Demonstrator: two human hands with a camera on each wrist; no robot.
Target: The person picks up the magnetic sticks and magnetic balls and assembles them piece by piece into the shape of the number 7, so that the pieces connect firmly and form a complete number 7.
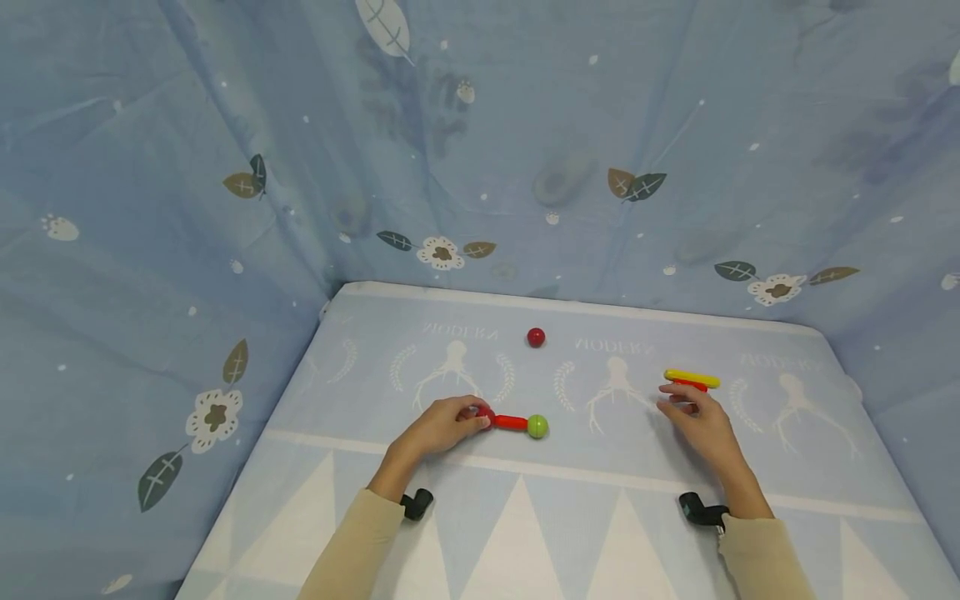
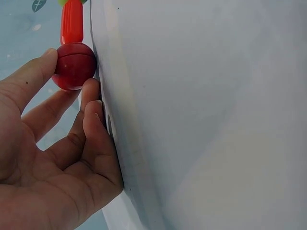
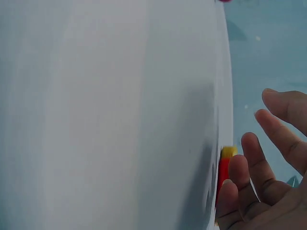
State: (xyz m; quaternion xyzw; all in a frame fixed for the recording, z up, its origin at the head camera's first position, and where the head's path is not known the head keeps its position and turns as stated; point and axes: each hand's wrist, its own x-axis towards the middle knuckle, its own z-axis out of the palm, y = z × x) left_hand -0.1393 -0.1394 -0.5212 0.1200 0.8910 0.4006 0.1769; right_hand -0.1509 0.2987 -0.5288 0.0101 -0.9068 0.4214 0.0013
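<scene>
My left hand pinches a dark red ball between thumb and fingers, low at the table. A red ribbed stick joins that ball to a green ball at its other end. The three lie in one line on the cloth. Off to the right, my right hand hovers with fingers loosely bent and nothing between them. Just beyond its fingertips lie a yellow stick and a red stick, side by side. The hand partly hides the red stick.
A loose red ball sits toward the back of the table. Patterned pale blue cloth covers the table. Blue fabric walls rise along its back and sides.
</scene>
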